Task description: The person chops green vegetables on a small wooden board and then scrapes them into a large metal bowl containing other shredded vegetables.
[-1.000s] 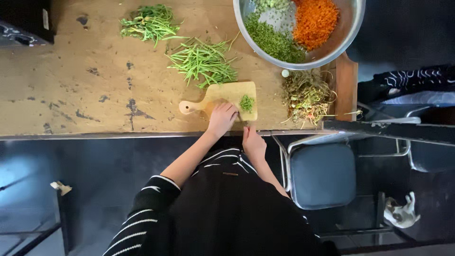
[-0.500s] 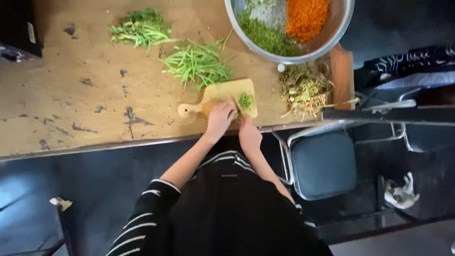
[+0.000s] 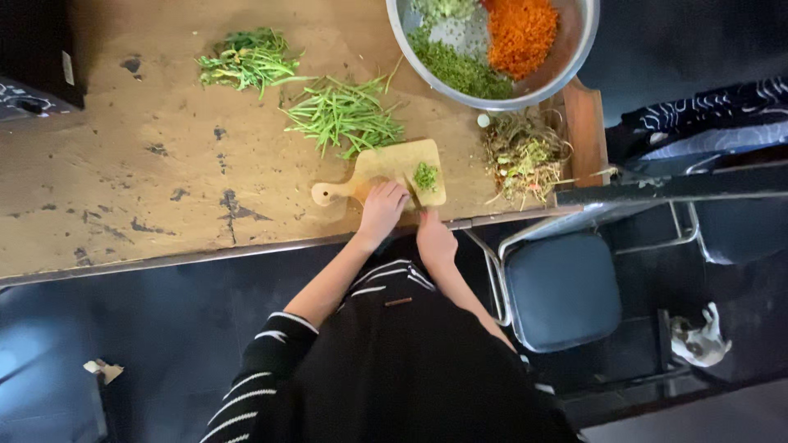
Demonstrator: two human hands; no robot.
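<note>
My left hand [image 3: 382, 209] rests with curled fingers on a small wooden cutting board [image 3: 382, 166] with a handle, near the table's front edge. Whether it holds anything under the fingers I cannot tell. A small heap of chopped greens [image 3: 425, 175] lies on the board just right of that hand. My right hand [image 3: 433, 238] is at the board's front edge, closed around a knife [image 3: 414, 194] whose thin blade points onto the board beside the chopped greens.
Behind the board lie a pile of long green stems [image 3: 345, 115] and a bunch of leafy greens [image 3: 246, 61]. A large metal bowl [image 3: 579, 61] of shredded vegetables stands at the back right, with scraps [image 3: 525, 152] below it. A dark chair [image 3: 562, 287] stands to my right.
The view has shifted slightly. Both hands stay at the cutting board, in nearly the same place.
</note>
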